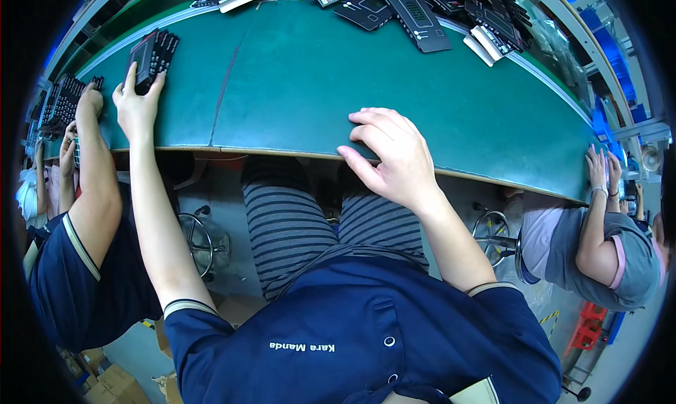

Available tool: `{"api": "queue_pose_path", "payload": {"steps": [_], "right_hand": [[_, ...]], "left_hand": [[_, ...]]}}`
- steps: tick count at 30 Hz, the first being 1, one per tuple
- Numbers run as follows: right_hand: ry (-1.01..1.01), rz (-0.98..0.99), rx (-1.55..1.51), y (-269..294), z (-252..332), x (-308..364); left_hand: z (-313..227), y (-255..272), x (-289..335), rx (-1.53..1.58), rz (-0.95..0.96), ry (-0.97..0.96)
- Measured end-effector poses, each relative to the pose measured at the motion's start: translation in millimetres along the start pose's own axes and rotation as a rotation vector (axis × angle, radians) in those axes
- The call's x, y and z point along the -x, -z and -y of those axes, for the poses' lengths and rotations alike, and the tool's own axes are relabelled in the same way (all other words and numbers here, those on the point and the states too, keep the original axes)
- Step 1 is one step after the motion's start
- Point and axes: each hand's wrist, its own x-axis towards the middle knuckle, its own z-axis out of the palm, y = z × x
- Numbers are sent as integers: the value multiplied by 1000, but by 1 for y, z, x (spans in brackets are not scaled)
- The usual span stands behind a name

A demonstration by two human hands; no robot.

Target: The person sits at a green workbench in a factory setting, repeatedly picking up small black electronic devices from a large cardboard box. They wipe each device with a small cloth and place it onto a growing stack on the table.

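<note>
My left hand point(136, 103) reaches out to the left side of the table. Its fingers and thumb straddle the near end of a fanned stack of flat black cardboard packages point(143, 58), gripping it on the tabletop. Closer to me, my right hand point(396, 150) rests over the front edge of the green table point(296, 87). Its fingers are loosely bent, with the thumb apart from them, and I see nothing in it. The underside of the palm is hidden.
More flat black packages point(415, 17) lie heaped along the far edge, some with white flaps point(483, 46). A co-worker's hand point(89, 101) at the left is at another black stack point(65, 98). At the right, another person's hands point(598, 168) touch the table's end.
</note>
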Motion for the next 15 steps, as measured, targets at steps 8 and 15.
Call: {"api": "queue_pose_path", "payload": {"steps": [8,15], "right_hand": [[9,83,181,9,16,-16],[7,232,306,8,22,-19]], "left_hand": [[18,-8,6,5,-91,76],[9,56,173,46,41,-227]]}}
